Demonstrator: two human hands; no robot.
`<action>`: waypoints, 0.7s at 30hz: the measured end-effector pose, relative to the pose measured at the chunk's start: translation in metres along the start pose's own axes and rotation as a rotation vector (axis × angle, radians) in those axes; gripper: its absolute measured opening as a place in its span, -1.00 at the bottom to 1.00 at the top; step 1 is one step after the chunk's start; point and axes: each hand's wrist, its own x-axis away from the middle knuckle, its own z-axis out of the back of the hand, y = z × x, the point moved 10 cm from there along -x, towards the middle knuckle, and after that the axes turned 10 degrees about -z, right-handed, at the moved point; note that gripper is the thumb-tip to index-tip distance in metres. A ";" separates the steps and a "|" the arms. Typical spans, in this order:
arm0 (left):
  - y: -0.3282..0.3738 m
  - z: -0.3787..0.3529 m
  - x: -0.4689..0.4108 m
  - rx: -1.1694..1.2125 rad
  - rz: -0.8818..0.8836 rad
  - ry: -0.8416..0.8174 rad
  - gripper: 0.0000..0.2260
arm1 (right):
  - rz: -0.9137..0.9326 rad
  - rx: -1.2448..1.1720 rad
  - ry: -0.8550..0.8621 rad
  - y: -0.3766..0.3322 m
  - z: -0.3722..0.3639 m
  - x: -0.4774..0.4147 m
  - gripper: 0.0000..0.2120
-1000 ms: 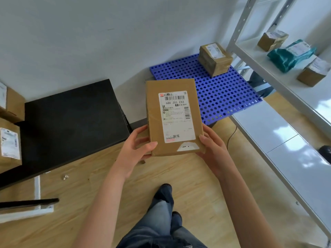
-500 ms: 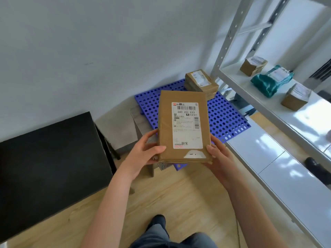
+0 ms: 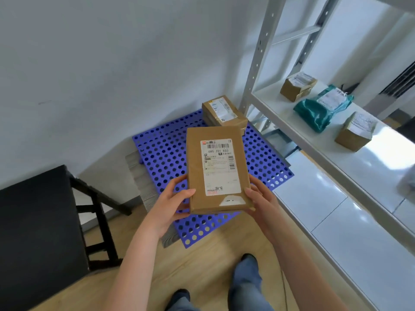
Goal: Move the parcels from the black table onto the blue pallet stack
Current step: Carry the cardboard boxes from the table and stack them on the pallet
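Note:
I hold a flat brown cardboard parcel (image 3: 216, 169) with a white shipping label, level in the air above the near part of the blue pallet stack (image 3: 161, 153). My left hand (image 3: 173, 203) grips its near left edge, thumb on top. My right hand (image 3: 261, 202) grips its near right edge. A second brown parcel (image 3: 222, 112) lies on the far corner of the pallet, by the wall. The black table (image 3: 36, 232) fills the lower left; no parcel shows on the part in view.
A white metal shelf rack (image 3: 292, 124) stands to the right, with two brown boxes (image 3: 297, 86) (image 3: 354, 132) and a teal bag (image 3: 321, 108) on it. A lower white shelf (image 3: 336, 221) runs along the right. Grey boards (image 3: 143, 182) stick out under the pallet. My feet stand on wood floor (image 3: 206, 261).
I have stepped toward the pallet with the parcel. The pallet now lies right under the parcel, and the black table has slid to the left edge of view.

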 end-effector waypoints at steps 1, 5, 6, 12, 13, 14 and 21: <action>-0.004 -0.008 -0.007 0.022 0.008 0.026 -0.65 | -0.002 0.021 -0.013 -0.008 0.009 -0.009 -0.54; -0.008 -0.046 -0.035 0.101 0.037 0.132 -0.72 | -0.024 0.115 -0.056 -0.041 0.047 -0.043 -0.63; -0.006 -0.055 -0.042 0.116 0.036 0.158 -0.73 | -0.032 0.136 -0.069 -0.049 0.057 -0.051 -0.65; -0.001 -0.108 -0.082 0.166 0.020 0.288 -0.68 | -0.095 0.206 -0.164 -0.079 0.107 -0.099 -0.68; -0.003 -0.114 -0.087 0.152 0.025 0.302 -0.65 | -0.110 0.217 -0.186 -0.080 0.111 -0.107 -0.67; -0.004 -0.119 -0.090 0.148 0.030 0.316 -0.63 | -0.123 0.225 -0.203 -0.079 0.115 -0.114 -0.66; -0.016 -0.112 -0.111 0.080 0.074 0.303 -0.57 | -0.224 0.118 -0.269 -0.065 0.121 -0.153 -0.49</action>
